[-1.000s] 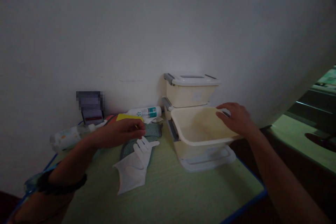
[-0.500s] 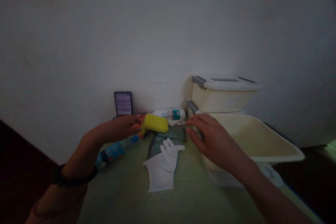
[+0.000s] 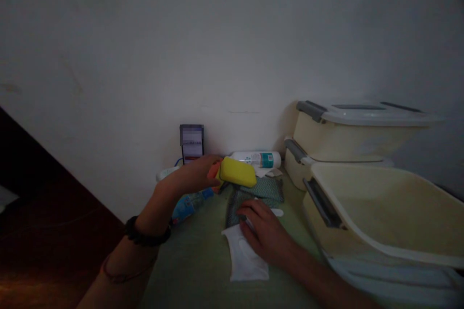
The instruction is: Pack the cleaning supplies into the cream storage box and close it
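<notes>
My left hand [image 3: 197,173] is curled around the orange end of an orange-and-yellow item. At its right sits a thick yellow sponge-like block [image 3: 238,172], and I cannot tell whether the two are joined. My right hand [image 3: 259,227] is closed over the finger end of a white glove [image 3: 250,263], which lies on the table, cuff toward me. The hand hides most of the glove's fingers. Beneath and behind the glove lies a grey-green patterned cloth [image 3: 266,188]. A clear bottle with a blue label [image 3: 184,206] lies below my left wrist.
A phone [image 3: 192,144] leans against the wall. A white bottle with a green label [image 3: 270,159] lies along the wall, a pale cloth [image 3: 266,172] before it. At the right stand a lidded cream box [image 3: 340,140] and an open cream bin [image 3: 326,246] with grey handles.
My right hand has come down and left onto the white glove. My left hand has closed in on the orange part. The view has turned left, so things appear farther right.
</notes>
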